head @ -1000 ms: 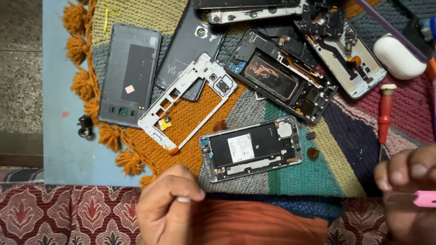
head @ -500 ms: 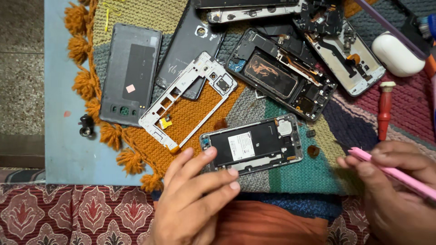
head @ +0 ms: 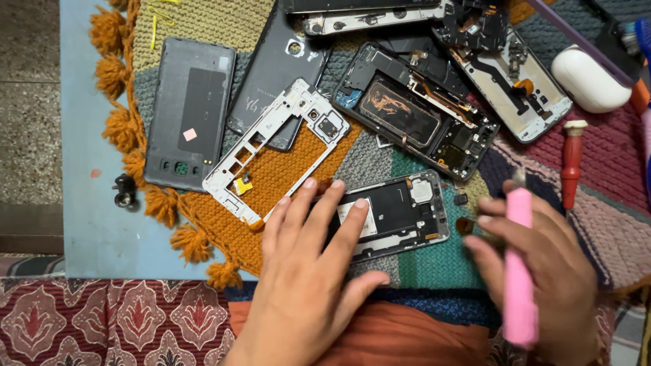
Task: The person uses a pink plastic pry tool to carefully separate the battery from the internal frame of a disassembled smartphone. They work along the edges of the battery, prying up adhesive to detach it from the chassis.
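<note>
My left hand (head: 308, 271) lies flat with spread fingers on the left half of an opened phone body (head: 400, 211) that rests on a knitted multicolour mat (head: 285, 173). My right hand (head: 536, 268) grips a pink tool (head: 519, 271) whose tip points up toward the phone's right end, next to a small brown part (head: 465, 226) on the mat. A white phone mid-frame (head: 271, 146) lies just beyond my left fingertips.
A grey back cover (head: 190, 112), a dark back cover (head: 281, 64) and two gutted phones (head: 417, 108) (head: 515, 74) lie further back. A red-handled screwdriver (head: 571, 163) and a white case (head: 590, 78) sit at the right. A black screw-like piece (head: 124, 192) rests on the blue table.
My left hand has moved up from the table edge onto the opened phone. My right hand has come in from the right with the pink tool, turning it upright beside the phone.
</note>
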`<state>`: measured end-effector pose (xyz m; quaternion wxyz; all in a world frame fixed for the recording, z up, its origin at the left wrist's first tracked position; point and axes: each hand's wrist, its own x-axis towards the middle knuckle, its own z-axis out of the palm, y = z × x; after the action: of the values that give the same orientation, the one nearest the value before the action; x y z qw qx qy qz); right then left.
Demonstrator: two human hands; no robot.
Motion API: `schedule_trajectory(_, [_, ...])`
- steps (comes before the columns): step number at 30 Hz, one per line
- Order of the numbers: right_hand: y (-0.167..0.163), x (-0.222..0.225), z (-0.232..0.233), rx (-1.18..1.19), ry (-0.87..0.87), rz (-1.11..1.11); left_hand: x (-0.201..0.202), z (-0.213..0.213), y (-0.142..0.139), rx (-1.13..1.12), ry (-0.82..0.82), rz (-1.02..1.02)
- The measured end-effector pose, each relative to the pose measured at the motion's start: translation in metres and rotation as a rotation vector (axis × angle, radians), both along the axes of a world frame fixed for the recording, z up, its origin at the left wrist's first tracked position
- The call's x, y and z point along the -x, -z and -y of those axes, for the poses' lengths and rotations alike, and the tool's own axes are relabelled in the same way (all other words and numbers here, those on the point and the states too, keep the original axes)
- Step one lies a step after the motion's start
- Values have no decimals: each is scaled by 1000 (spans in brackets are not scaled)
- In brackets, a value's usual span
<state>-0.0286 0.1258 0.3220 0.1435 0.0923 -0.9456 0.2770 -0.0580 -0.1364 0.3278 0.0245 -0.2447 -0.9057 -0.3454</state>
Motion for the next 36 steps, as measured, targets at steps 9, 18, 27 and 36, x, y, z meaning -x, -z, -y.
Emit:
schedule_trajectory(9, [-5,-1,-6,118,60,56,11,-6,-4,62,35,27])
schedule_trajectory(18, [21,-19,-32,326,302,-76,22,10,-15,11,216,52])
schedule_trajectory(27, [14,-16,-23,449,258,-87,27,14,-20,35,305,112])
schedule_trajectory(36, [11,-28,2,388,101,86,27,5,-21,31,398,110])
